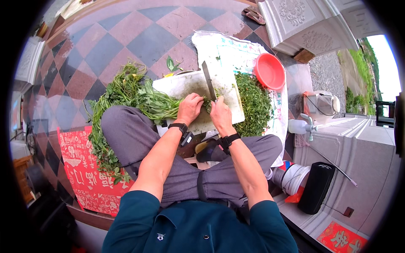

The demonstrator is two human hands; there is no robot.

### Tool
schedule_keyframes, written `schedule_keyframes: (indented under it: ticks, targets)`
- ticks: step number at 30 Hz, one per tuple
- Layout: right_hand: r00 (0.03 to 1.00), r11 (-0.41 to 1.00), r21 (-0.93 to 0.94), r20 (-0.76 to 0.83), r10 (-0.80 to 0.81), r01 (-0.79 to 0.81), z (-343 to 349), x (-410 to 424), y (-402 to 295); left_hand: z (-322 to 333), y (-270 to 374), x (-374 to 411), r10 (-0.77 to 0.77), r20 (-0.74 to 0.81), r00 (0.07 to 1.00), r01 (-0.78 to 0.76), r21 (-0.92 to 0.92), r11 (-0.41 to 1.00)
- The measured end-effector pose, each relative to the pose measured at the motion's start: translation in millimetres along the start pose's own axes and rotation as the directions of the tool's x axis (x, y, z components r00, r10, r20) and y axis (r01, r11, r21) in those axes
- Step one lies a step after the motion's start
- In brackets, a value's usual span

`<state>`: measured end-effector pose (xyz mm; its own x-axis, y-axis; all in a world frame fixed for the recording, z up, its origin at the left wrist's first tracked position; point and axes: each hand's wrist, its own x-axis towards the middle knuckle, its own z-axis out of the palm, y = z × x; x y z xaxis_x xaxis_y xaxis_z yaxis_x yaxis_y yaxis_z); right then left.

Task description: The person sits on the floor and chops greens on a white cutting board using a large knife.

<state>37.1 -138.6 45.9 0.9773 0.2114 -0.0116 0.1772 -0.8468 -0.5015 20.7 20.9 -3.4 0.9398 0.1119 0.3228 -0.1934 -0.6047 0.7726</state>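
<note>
My left hand (pixel 190 108) presses a bundle of leafy green stems (pixel 161 106) onto a stained white cutting board (pixel 177 84). Close beside it on the right, my right hand (pixel 221 114) grips the handle of a long-bladed knife (pixel 208 77), whose blade points away from me over the board. Small cut bits lie around the blade. A heap of chopped greens (pixel 253 107) rests on a white woven plastic sheet (pixel 208 47), against the board's right edge. More uncut stems (pixel 126 82) spread over the floor to the left of the board.
A red plastic basin (pixel 270 71) stands at the heap's far right. Red printed mats (pixel 91 180) lie on the tiled floor at left. Along the right are a white spray bottle (pixel 299 126), a bucket (pixel 295 178), a black cylindrical object (pixel 316 188) and a fly swatter (pixel 329 159). Shoes (pixel 254 15) sit beyond the sheet.
</note>
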Motion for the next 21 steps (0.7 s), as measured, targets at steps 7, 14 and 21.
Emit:
schedule_keyframes:
  ticks: [7, 14, 21]
  targets:
    - [0.979, 0.991, -0.095, 0.177, 0.105, -0.09, -41.5, -74.6, -22.0, 2.2, 1.8, -3.3, -0.017, -0.006, 1.0, 0.018, 0.04, 0.999]
    - [0.958, 0.978, -0.129, 0.214, 0.19, -0.165, -36.8, -85.0, -36.2, 2.4, 3.0, -7.2, 0.024, 0.008, 1.0, -0.024, 0.079, 0.997]
    - [0.988, 0.99, -0.074, 0.09, 0.123, -0.116, 14.6, -28.5, -20.8, 5.6, 0.2, -7.2, 0.029, 0.027, 0.999, -0.031, 0.077, 0.997]
